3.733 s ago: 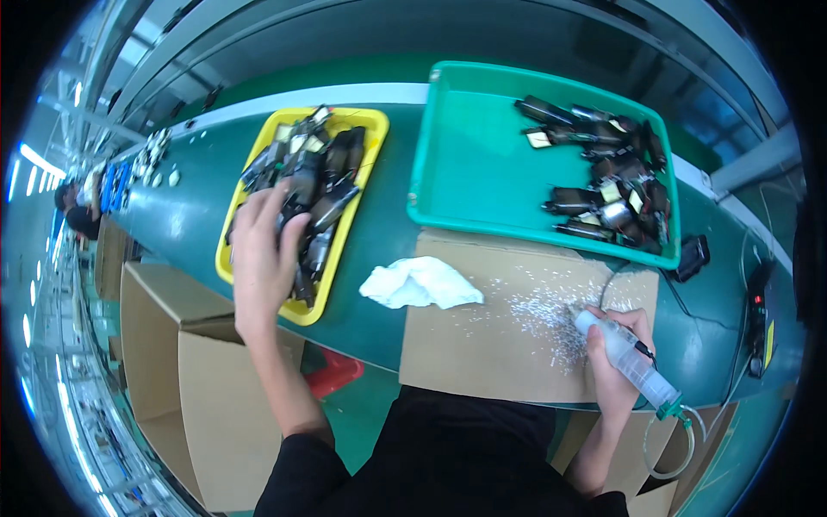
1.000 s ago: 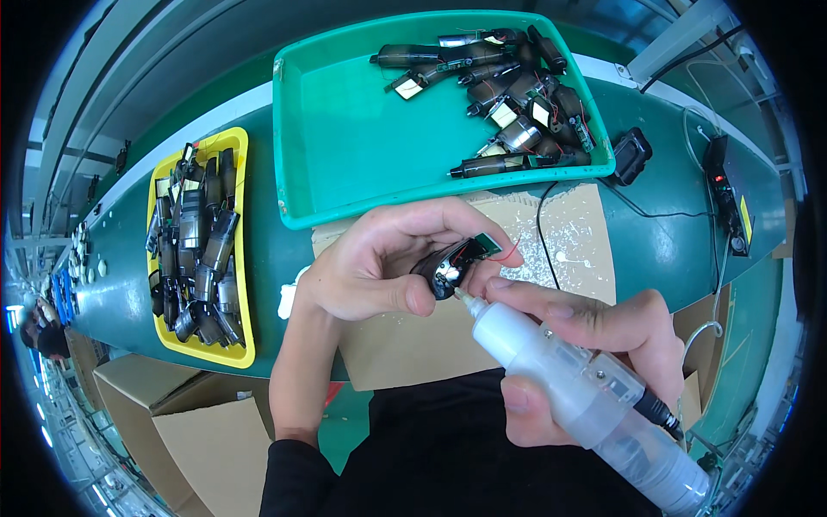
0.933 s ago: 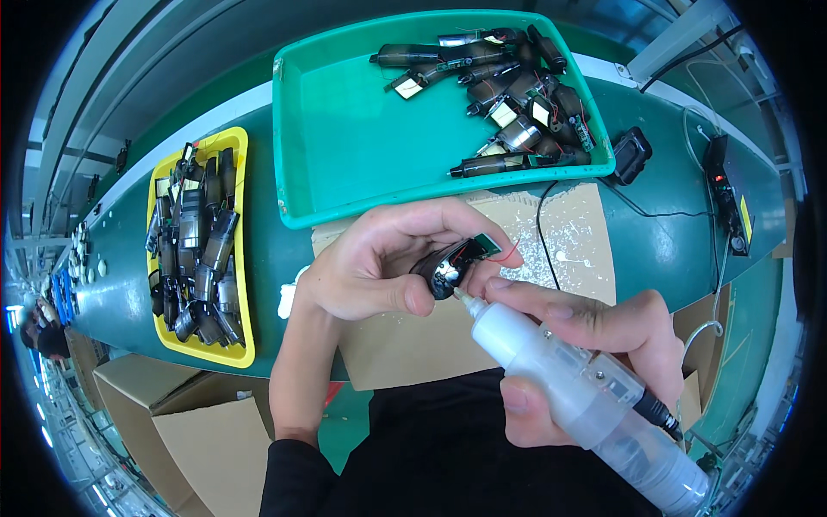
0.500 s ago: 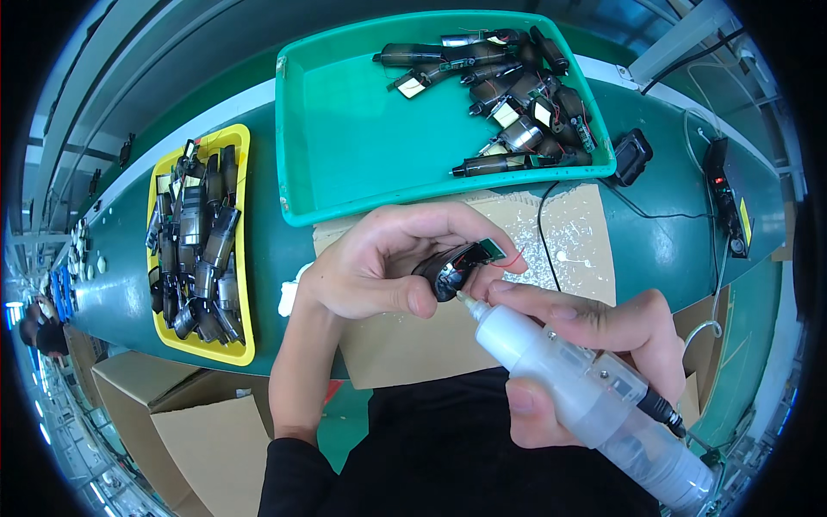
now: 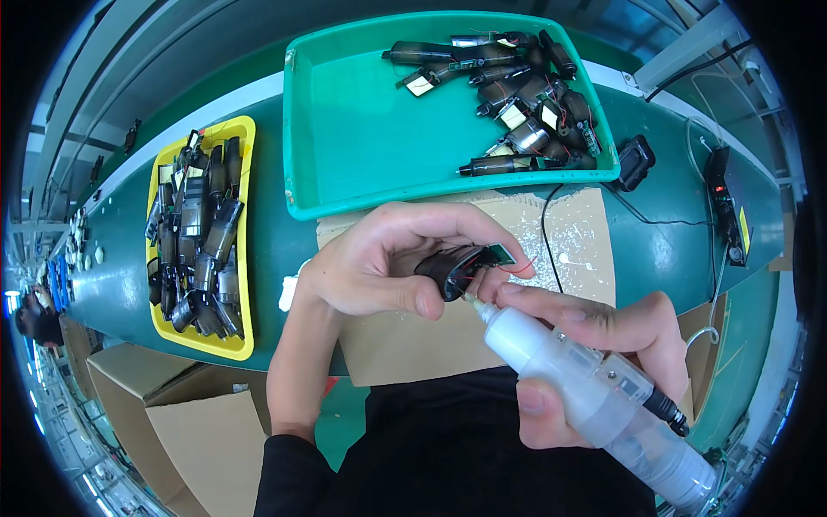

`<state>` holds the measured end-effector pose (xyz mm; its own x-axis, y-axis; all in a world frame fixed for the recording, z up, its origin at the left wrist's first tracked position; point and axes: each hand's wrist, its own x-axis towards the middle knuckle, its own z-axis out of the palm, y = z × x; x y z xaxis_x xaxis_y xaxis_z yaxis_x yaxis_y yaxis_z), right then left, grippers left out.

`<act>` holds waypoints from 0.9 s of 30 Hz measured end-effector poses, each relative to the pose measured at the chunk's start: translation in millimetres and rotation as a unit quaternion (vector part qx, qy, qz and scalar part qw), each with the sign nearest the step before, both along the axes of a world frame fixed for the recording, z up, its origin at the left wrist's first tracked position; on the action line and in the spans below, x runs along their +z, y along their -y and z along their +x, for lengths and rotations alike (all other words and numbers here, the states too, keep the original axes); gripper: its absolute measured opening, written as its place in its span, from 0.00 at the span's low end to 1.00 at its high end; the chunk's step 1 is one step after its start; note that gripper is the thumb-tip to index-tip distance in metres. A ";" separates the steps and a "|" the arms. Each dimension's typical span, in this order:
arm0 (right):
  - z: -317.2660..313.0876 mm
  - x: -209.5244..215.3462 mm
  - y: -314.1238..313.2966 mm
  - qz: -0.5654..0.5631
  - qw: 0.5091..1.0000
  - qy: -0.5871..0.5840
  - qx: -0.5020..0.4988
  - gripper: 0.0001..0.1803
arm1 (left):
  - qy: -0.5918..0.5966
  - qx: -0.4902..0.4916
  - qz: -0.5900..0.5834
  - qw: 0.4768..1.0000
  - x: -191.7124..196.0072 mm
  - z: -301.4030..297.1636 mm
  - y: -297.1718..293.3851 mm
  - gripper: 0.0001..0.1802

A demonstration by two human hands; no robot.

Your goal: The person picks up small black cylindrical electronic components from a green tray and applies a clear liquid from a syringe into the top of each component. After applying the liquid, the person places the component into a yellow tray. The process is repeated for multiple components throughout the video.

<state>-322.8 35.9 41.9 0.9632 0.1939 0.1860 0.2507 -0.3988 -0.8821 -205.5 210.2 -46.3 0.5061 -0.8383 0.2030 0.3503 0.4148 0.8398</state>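
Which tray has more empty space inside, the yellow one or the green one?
The green tray: its parts are bunched in the far right corner, leaving bare floor. The yellow tray is packed full.

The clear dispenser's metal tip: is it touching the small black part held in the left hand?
Touching. The head view shows the clear dispenser's metal tip meeting the small black part with no gap.

A small black part (image 5: 450,265) with a green circuit board at its right end and thin red wires is lying almost level, pinched in the fingers of the left hand (image 5: 388,267), above the cardboard sheet. A translucent white dispenser pen (image 5: 586,388) is sitting in the right hand (image 5: 603,345), slanting from near right up to the left. Its thin tip is touching the underside of the black part.
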 end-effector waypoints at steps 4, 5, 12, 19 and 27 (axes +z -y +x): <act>-0.1 -0.4 1.3 -0.015 1.000 0.007 0.007 0.27 | 0.009 -0.010 -0.010 1.000 -2.4 1.2 -1.7 0.40; -0.7 0.7 1.9 -0.020 1.000 0.002 0.007 0.27 | 0.016 -0.010 -0.012 1.000 -3.6 1.8 -1.8 0.40; 0.0 -0.6 -0.3 -0.024 1.000 -0.003 0.013 0.28 | 0.012 0.005 -0.006 1.000 -4.5 -0.7 -4.9 0.39; -0.7 -2.1 1.0 -0.002 1.000 0.007 0.020 0.26 | 0.033 -0.009 -0.019 0.999 -6.5 2.0 -3.1 0.39; -1.6 -1.8 1.3 0.010 1.000 -0.004 0.008 0.25 | 0.005 -0.017 -0.016 1.000 -5.3 1.1 -2.0 0.40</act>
